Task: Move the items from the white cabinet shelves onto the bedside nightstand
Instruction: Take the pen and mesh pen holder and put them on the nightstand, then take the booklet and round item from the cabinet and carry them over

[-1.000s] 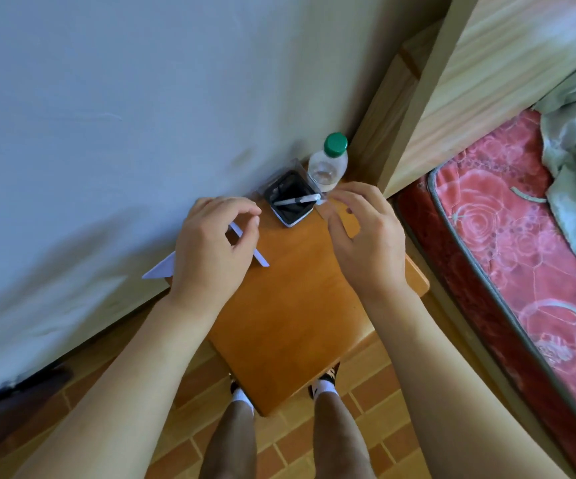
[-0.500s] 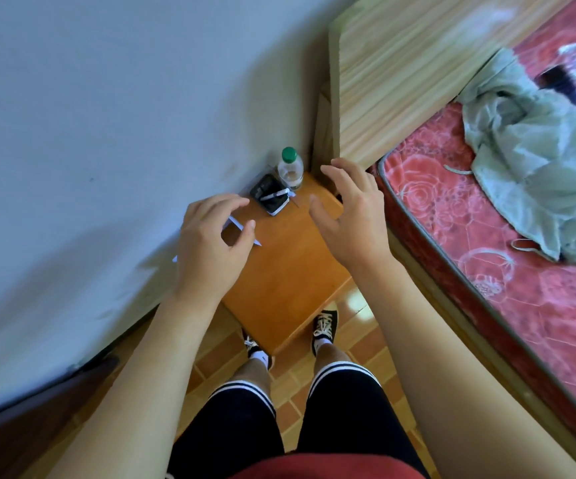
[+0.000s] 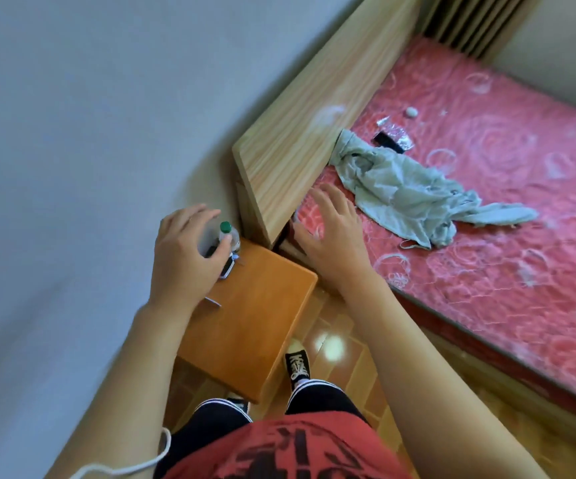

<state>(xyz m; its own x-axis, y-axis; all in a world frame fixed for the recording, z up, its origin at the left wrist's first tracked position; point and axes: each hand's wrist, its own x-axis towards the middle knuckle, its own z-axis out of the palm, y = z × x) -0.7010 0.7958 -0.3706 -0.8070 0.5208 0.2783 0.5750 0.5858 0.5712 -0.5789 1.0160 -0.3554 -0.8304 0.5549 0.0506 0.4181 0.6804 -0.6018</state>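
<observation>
The orange wooden nightstand (image 3: 252,323) stands against the wall beside the bed. At its far corner are a small clear bottle with a green cap (image 3: 226,232) and a black tray (image 3: 228,269), mostly hidden by my left hand. A thin white edge of paper (image 3: 213,301) shows under my left wrist. My left hand (image 3: 183,257) hovers over that corner with loosely curled fingers, holding nothing. Over the mattress corner, to the right of the nightstand, my right hand (image 3: 331,243) has its fingers spread and is empty.
A wooden headboard (image 3: 307,133) rises behind the nightstand. The red patterned mattress (image 3: 487,254) carries a crumpled grey-green garment (image 3: 404,188) and small items (image 3: 392,140). The grey wall (image 3: 72,167) is at the left. My shoes stand on the brown tiled floor (image 3: 335,344).
My view has pulled back and swung right toward the bed. My right hand moved off the nightstand to over the mattress corner. My left hand lifted slightly and shifted toward the bottle.
</observation>
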